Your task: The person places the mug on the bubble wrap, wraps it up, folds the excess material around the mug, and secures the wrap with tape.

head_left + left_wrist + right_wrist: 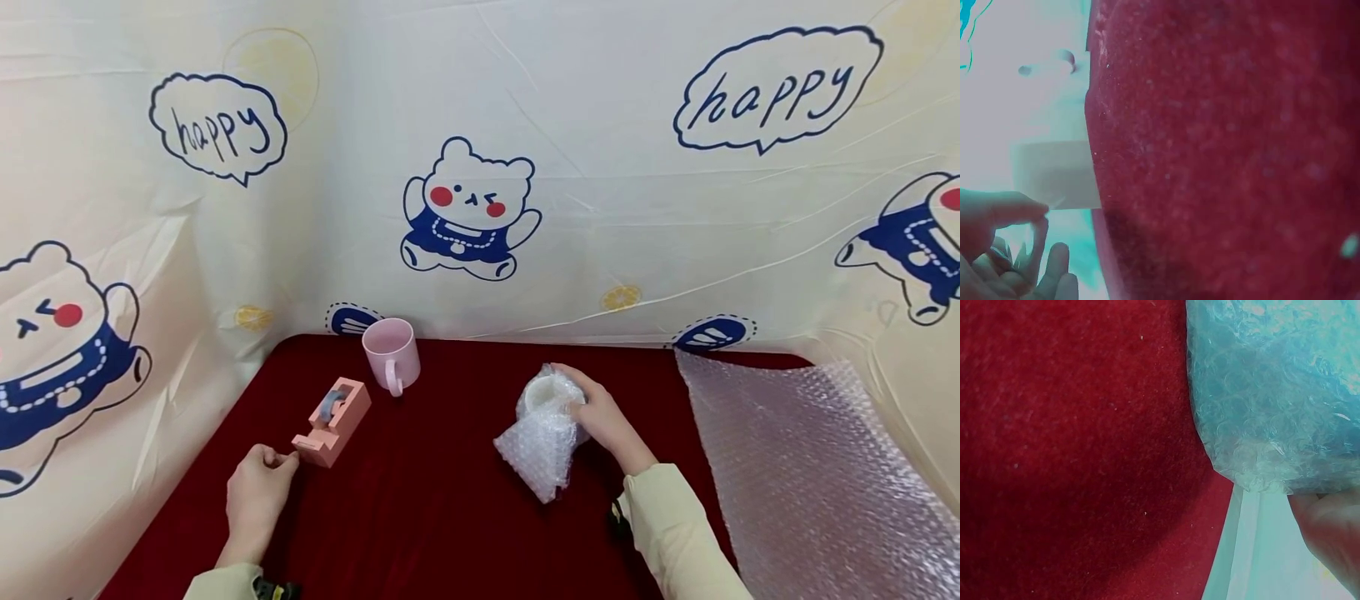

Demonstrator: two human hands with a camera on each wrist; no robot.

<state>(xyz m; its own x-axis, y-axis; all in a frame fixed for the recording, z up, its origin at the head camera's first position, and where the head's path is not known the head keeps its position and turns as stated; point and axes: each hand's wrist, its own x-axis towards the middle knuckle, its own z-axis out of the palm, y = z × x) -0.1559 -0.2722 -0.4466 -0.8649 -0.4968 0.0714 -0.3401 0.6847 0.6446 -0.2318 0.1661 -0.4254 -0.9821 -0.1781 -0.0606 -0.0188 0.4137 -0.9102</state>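
Near the left table edge, my left hand (258,492) has thumb and index finger pinched together at the front end of a pink tape dispenser (333,422), which carries a greyish roll of tape (331,405). The tape end between those fingertips is barely visible; in the left wrist view they meet beside the dispenser's corner (1057,175). My right hand (603,417) grips a bubble-wrapped cup (545,417) from its right side. A pale round rim shows at its top, and a loose flap of wrap spreads toward the front. In the right wrist view the bubble wrap (1272,394) covers it.
A pink mug (392,354) stands at the back left, behind the dispenser, handle facing front. A large sheet of bubble wrap (810,475) lies along the right side of the dark red tabletop (450,533). A printed white curtain (600,208) closes off the back and sides.
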